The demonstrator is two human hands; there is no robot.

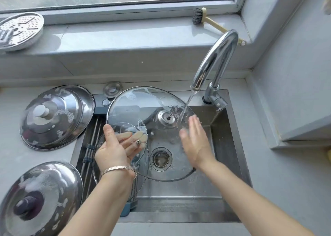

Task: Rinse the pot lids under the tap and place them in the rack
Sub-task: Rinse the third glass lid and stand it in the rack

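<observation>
Over the sink a large glass lid is tilted under the running tap; the stream lands on its right side. My right hand lies flat and open on that wet part. My left hand pinches a small glass lid, thumb on its front and fingers showing through the glass behind it; I cannot tell whether it also holds the large lid. Below my left hand, a steel-rod rack spans the sink's left side. The thin rim of another glass lid seems to lie on it.
Soapy steel lids lie on the left counter: a stacked pair with a white knob and one with a dark knob. The drain is under the large lid. A brush and a perforated white dish sit on the windowsill.
</observation>
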